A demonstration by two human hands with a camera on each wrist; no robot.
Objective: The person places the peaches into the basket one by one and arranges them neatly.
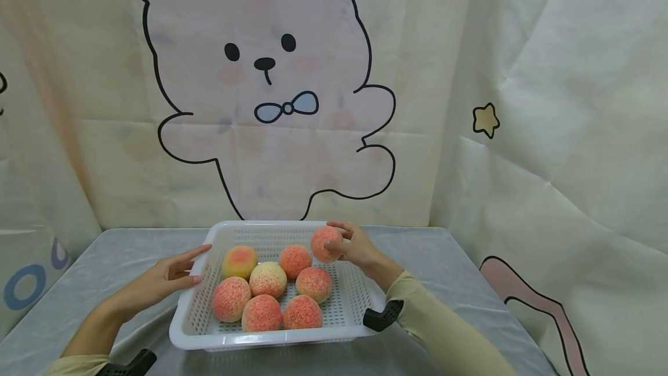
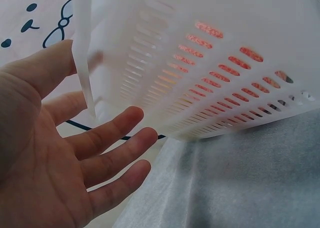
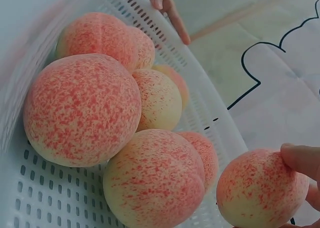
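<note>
- Right hand (image 1: 357, 246) is holding 1 peach (image 1: 326, 243) above the far right part of the white basket (image 1: 271, 338), with the fingers (image 3: 302, 160) curling round the fruit's right side.
- Held peach is hanging clear of the other fruit; in the right wrist view it is sitting just beside the nearest peaches in the basket, apart from them.
- Left hand (image 1: 167, 277) is lying against the basket's left wall, fingers (image 2: 112, 133) straight and spread wide, gripping nothing.
- Left fingertips are reaching the upper left rim in the head view; in the left wrist view the slotted wall is passing just in front of the palm.
- Basket is standing on the bench (image 1: 459, 283), near its front edge, between the 2 forearms.
- Basket is containing 7 further peaches (image 1: 268, 279), packed touching one another in the middle and front of the floor.
- Peach colouring is varying: 1 at the back left (image 1: 239, 261) is showing yellow with an orange patch, 1 in the centre is showing pale cream, the rest are showing speckled pink-red.
- Bench is wearing a pale grey cloth.
- Backdrop sheet (image 1: 548, 103) is hanging behind the bench, showing a cartoon rabbit (image 1: 271, 74) with a blue bow and a small yellow star (image 1: 486, 120).
- Sleeves of a pale beige garment are covering both forearms, with a black strap (image 1: 382, 316) sitting at the right wrist.
</note>
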